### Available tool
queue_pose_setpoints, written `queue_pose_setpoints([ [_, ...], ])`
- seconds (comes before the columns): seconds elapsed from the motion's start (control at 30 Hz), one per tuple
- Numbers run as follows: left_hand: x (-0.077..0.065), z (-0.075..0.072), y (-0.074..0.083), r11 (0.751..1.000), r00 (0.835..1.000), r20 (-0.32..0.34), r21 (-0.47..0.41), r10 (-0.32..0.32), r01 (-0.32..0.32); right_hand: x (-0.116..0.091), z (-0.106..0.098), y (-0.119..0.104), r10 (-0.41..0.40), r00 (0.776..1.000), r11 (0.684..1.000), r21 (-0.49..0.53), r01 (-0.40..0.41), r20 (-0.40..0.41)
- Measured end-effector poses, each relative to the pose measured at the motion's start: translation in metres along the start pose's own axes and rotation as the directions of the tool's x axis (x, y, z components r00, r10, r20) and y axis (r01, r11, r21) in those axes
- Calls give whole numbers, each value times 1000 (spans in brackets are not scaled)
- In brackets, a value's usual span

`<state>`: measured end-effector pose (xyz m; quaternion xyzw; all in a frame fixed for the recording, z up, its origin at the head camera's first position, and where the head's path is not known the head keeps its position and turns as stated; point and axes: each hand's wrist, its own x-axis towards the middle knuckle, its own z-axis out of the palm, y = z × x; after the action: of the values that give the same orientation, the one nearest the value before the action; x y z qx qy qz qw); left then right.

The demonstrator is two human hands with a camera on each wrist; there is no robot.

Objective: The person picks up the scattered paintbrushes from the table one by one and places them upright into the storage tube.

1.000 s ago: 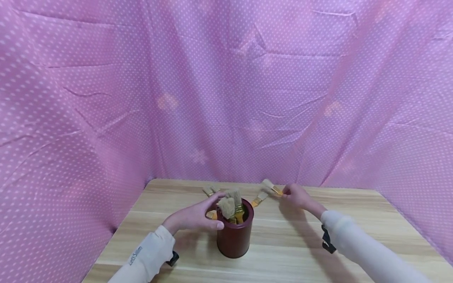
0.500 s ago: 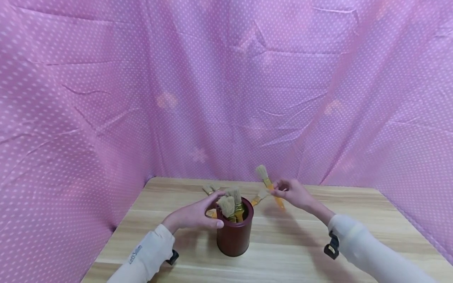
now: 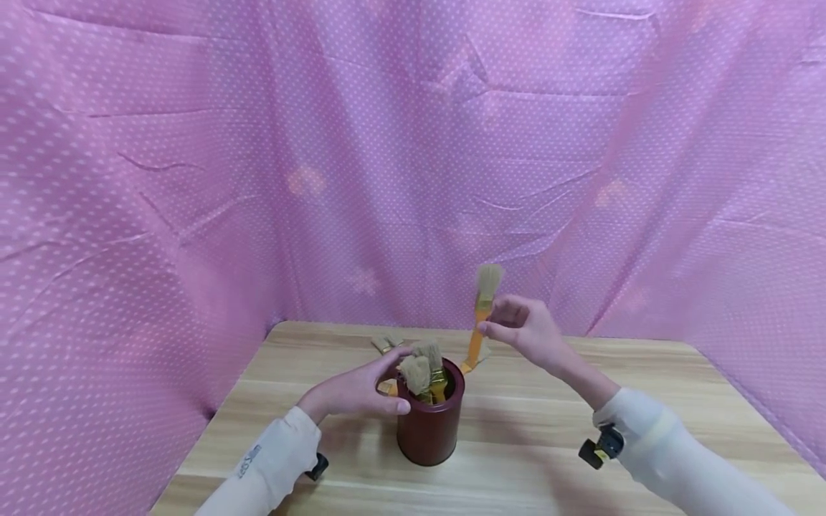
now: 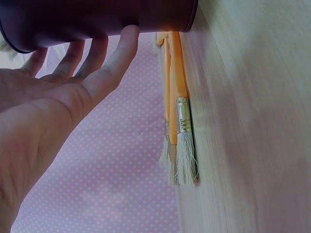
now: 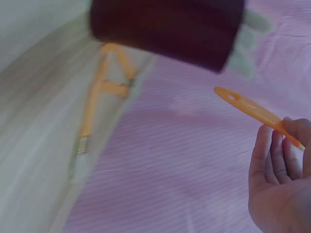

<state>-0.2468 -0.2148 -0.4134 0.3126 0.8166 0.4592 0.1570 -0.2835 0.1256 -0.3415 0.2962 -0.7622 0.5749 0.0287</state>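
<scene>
A dark red can (image 3: pixel 427 433) stands upright on the table with several paintbrushes (image 3: pixel 416 374) in it, bristles up. My left hand (image 3: pixel 355 390) holds the can's side near the rim; its fingers show against the wall in the left wrist view. To the right of the can and above it, my right hand (image 3: pixel 529 333) pinches a paintbrush (image 3: pixel 479 326) by its orange handle. That brush points bristles up, its handle end near the table brushes in the head view. In the right wrist view the held handle (image 5: pixel 252 109) is apart from the can.
More paintbrushes lie on the wooden table (image 3: pixel 310 459) behind the can, partly hidden by it; orange-handled brushes (image 4: pixel 180 73) show in the left wrist view. A pink dotted cloth (image 3: pixel 413 179) hangs around the table's back and sides.
My right hand has lifted its paintbrush off the table, brought it left and up towards the can, and turned it nearly upright. My left hand and the can have stayed put.
</scene>
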Motion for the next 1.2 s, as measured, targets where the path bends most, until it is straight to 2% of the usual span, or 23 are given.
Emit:
queue_pose_setpoints([
  [0.13, 1, 0, -1, 1000, 1000, 5, -8, 2, -2, -1, 5, -23, -18, 999, 999, 27, 18, -29],
  [0.33, 2, -2, -1, 1000, 1000, 1, 2, -1, 1, -9, 26, -43, -89, 995, 990, 115, 82, 53],
  [0.43, 1, -2, -1, 1000, 1000, 2, 0, -5, 5, -16, 37, -45, -131, 988, 990, 61, 126, 86],
  [0.7, 1, -2, -1, 1000, 1000, 22, -30, 8, -8, -31, 59, -35, -175, 964, 978, -76, 193, 202],
  [0.9, 2, -2, -3, 1000, 1000, 19, -25, 18, -18, -35, 64, -27, -232, 938, 924, -242, 295, 260],
  [1.1, 2, -1, -5, 998, 999, 29, -41, 44, -43, -34, 68, -22, -274, 908, 879, -299, 370, 318],
  [1.2, 2, -1, -4, 998, 998, 29, -42, 49, -48, -34, 70, -20, -292, 897, 870, -297, 393, 333],
])
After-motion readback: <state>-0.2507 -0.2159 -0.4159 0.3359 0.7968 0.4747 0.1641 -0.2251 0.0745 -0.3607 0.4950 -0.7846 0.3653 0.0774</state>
